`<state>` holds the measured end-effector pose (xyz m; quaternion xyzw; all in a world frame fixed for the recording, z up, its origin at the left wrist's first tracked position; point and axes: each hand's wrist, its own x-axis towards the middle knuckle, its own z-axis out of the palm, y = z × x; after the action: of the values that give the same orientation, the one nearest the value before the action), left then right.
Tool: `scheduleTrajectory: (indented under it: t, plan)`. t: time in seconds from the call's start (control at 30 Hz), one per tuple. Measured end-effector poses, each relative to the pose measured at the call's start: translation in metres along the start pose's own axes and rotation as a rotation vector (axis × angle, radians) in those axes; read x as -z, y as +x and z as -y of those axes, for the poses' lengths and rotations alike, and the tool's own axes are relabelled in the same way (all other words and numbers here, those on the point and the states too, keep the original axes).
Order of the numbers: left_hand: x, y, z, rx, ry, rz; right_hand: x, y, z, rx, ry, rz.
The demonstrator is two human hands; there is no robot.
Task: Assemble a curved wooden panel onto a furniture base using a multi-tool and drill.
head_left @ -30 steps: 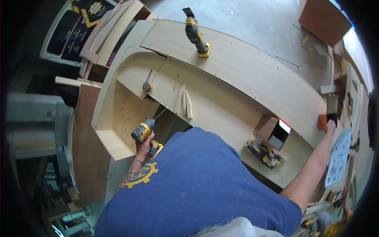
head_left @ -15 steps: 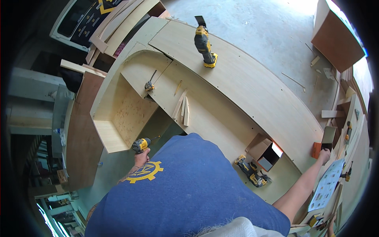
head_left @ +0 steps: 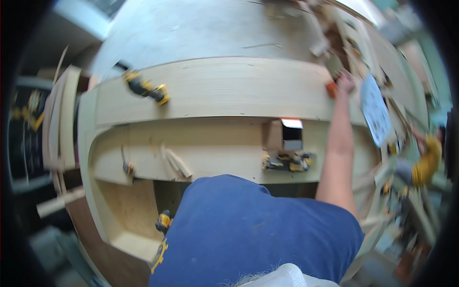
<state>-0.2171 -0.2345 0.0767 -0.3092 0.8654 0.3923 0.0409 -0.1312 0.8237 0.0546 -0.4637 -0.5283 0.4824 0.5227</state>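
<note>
A yellow-and-black cordless impact driver (head_left: pixel 164 221) shows beside my torso at the lower left. My left hand, which holds it, is hidden behind my blue shirt. My right arm is stretched far forward to the right. At its end, my right hand (head_left: pixel 345 82) is at a small orange cardboard box (head_left: pixel 332 88) on the far wooden panel (head_left: pixel 215 88). Motion blur smears its fingers, and whether they grip the box or reach inside cannot be made out.
A cordless multi-tool (head_left: pixel 143 88) stands on the panel's left. The recessed shelf holds a tape measure (head_left: pixel 127 168), wood strips (head_left: pixel 176 162), an open carton (head_left: pixel 282 135) and more power tools (head_left: pixel 287 162). A printed sheet (head_left: pixel 375 110) and a person in yellow (head_left: pixel 427 160) are at right.
My view has swung to the right, levelling the panel and bringing the person in yellow into sight. My left hand has gone out of sight behind my shirt. My right hand stays at the orange box.
</note>
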Motion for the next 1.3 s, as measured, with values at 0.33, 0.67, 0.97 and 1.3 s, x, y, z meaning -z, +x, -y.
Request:
scheduleTrajectory:
  t: [0.33, 0.67, 0.97, 1.3]
  plan:
    - [-0.031, 0.007, 0.005, 0.188, 0.049, 0.271, -0.178, -0.239, 0.161, -0.235, 0.155, 0.559]
    - [-0.024, 0.014, 0.009, 0.22, 0.017, 0.251, -0.457, -0.531, 0.201, 0.284, -0.535, 1.053]
    - [-0.045, 0.04, 0.022, 0.139, -0.027, 0.305, -0.437, -0.522, 0.175, 0.326, -0.116, 0.75]
    - [-0.06, 0.036, -0.042, 0.155, 0.031, 0.362, -0.096, -0.306, 0.22, 0.464, -0.36, 0.098]
